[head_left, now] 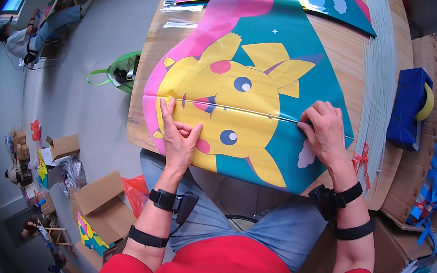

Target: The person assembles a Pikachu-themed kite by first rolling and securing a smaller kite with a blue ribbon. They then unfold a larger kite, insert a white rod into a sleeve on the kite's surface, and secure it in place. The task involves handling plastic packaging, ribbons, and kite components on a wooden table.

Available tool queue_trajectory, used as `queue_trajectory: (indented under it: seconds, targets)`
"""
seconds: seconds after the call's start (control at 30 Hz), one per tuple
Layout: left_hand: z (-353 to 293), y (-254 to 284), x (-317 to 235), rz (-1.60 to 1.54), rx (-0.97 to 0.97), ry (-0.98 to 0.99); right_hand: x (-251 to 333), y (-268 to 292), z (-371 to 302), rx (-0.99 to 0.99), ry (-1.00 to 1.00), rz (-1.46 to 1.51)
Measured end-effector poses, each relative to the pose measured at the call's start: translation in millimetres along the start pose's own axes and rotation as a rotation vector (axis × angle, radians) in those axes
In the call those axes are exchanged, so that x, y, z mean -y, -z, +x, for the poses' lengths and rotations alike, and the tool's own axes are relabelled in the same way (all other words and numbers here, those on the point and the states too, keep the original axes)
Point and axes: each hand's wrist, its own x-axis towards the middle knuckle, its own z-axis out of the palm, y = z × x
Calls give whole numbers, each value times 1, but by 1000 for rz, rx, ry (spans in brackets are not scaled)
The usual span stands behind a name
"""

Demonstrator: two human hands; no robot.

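A printed plastic sheet (317, 83), shaped like a kite sail with a yellow cartoon figure on teal and pink, lies across the wooden table. A thin white rod (239, 110) runs from left to right over its middle. My left hand (179, 141) rests on the sheet near the rod's left part, fingers stretched and two fingertips close to the rod. Toward the sheet's right corner, my right hand (324, 128) pinches the rod between thumb and fingers. Whether the rod is fastened to the sheet, I cannot tell.
More printed sheets (333, 9) lie at the table's far edge. A bundle of thin pale rods (381, 76), tied with red ribbon (361, 157), lies on the right, beside a blue tape dispenser (406, 108). Cardboard boxes (102, 198) and a green bag (122, 70) stand left; people work beyond.
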Motion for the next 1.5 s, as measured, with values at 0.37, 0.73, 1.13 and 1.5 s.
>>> queue_trajectory:
  seconds: [0.37,0.73,1.13,1.5]
  targets:
    - [0,1,1,8,2,-14,6,4,1,-18,69,-65]
    - [1,-2,4,46,5,-38,1,0,-2,-14,51,-60]
    - [1,0,8,41,-8,-37,0,-6,-3,-29,48,-69]
    - [1,0,7,28,-4,-22,2,-4,-3,-2,23,-65]
